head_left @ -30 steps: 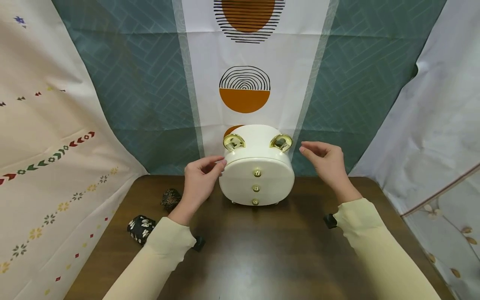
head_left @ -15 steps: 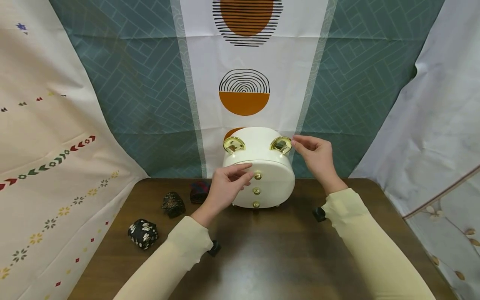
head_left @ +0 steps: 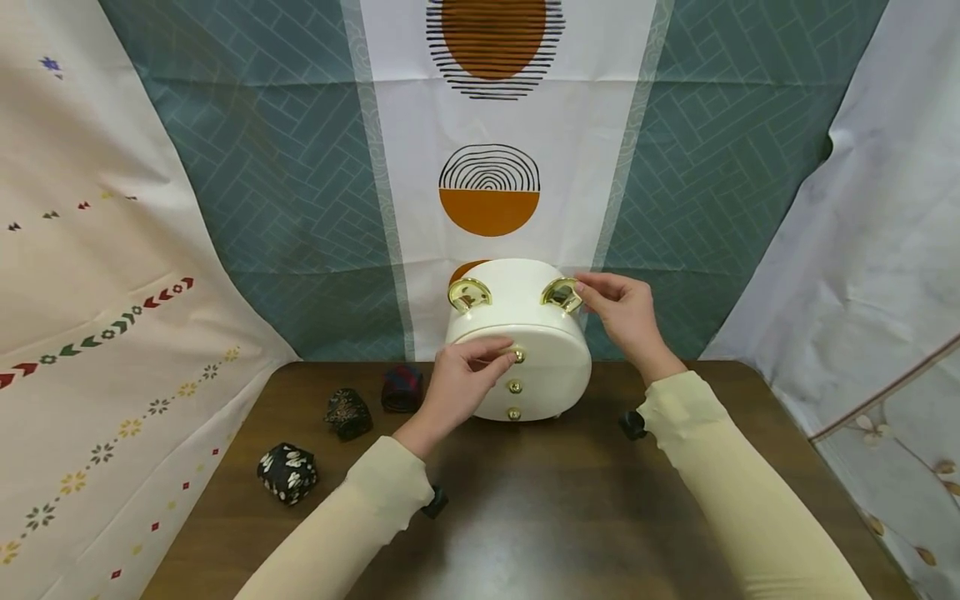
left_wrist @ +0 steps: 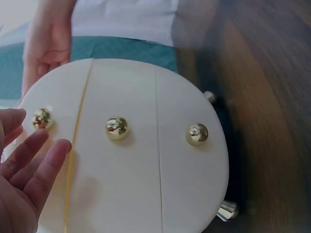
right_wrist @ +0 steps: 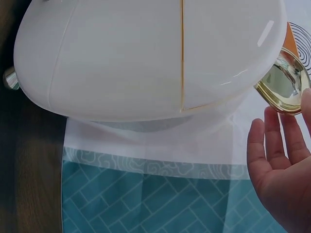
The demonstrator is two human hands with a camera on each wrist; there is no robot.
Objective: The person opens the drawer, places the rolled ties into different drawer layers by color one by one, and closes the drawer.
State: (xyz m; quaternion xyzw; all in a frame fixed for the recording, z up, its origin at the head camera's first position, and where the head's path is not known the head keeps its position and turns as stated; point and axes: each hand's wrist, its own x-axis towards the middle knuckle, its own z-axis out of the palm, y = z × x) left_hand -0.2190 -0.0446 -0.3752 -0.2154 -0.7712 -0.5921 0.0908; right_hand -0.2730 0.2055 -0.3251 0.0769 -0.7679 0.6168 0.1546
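While the gold ear is pinched by the right hand, the left hand, grip parted, should be centred on the top knob.

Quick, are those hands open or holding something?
Left hand: open, fingers by the top gold knob.
Right hand: holding the gold ear-shaped piece.

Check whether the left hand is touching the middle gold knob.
Apart. The left wrist view shows bare white front between the left hand and the middle gold knob.
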